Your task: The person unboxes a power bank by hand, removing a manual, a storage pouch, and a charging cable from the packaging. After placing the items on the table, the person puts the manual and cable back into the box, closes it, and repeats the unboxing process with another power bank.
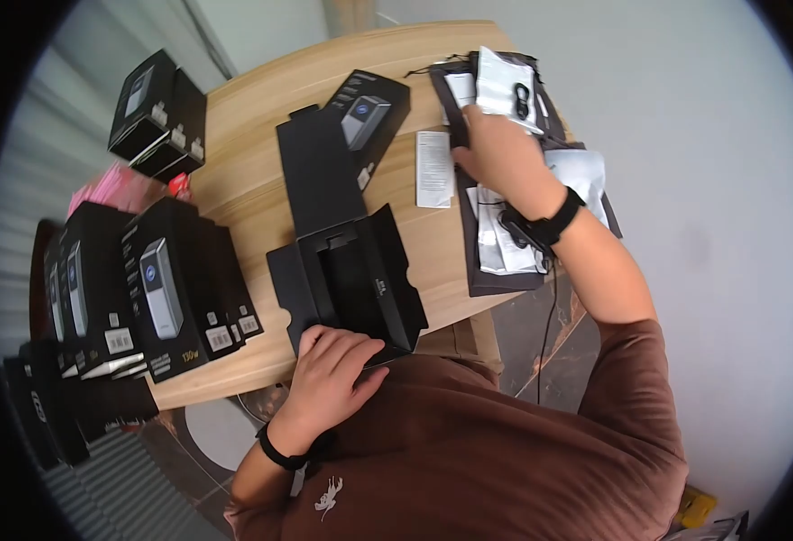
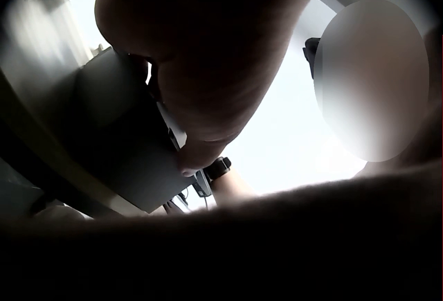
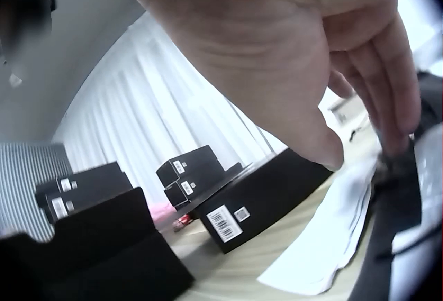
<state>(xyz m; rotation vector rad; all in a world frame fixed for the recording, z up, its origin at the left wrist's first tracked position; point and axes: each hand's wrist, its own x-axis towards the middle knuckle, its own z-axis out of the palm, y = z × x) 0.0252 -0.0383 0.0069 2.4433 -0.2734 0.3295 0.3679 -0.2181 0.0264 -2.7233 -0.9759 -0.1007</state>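
The left hand (image 1: 333, 383) rests on the near edge of an open black box (image 1: 347, 279), fingers bent over the rim and thumb set apart; whether it pinches the wall cannot be told; the box lies on the wooden table (image 1: 248, 99) in front of the person, long flap laid back toward a closed black box (image 1: 383, 113); the right hand (image 1: 509, 162) reaches over the dark pouches (image 1: 496, 285) on the table's right side, fingers nearly straight, thumb spread away, with no hold on anything visible; its fingertips are near a pale packet (image 1: 497, 74) with a black cable (image 1: 522, 101); contact there is unclear; a white leaflet (image 1: 433, 171) lies just beside the pouches; upright black boxes (image 1: 166, 298) stand on the left
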